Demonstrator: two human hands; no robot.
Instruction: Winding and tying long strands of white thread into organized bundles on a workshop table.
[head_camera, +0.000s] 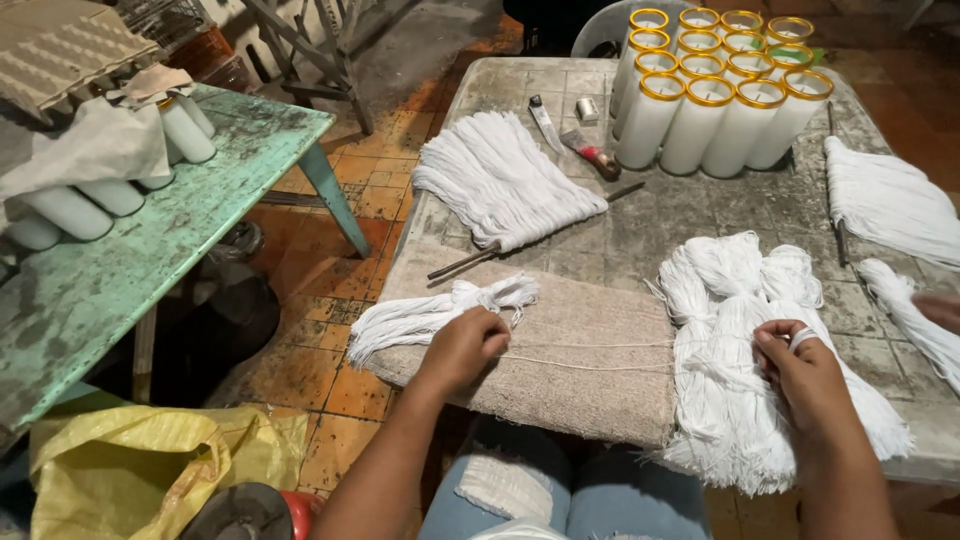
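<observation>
Worn grey stone tabletop (700, 215) over an orange tiled floor (330, 390), with a beige rough cloth pad (580, 370) draped on its near edge. Across that pad runs a taut length of thin white cotton string (590, 355), stretched between the two hands. The left hand (462, 348) is closed in a fist on one end, right beside a small loose bundle of cut white strings (420, 318) that hangs over the table's left edge. The right hand (805, 375) has its fingers curled shut, string wound round one finger, resting on a large heap of looped white string hanks (735, 330). Farther back lie a flat fan of white strings threaded on a thin metal rod (500, 180), a small knife (545, 122), and a cluster of tall white glass candles with gold rims (715, 95). A turquoise painted wooden table (150, 240) stands to the left, a yellow plastic sack (140, 470) below it.

Risk, as I judge it: the small bundle overhangs the edge and could slide to the floor if tugged; the taut string may snag the hanks and tangle them.
</observation>
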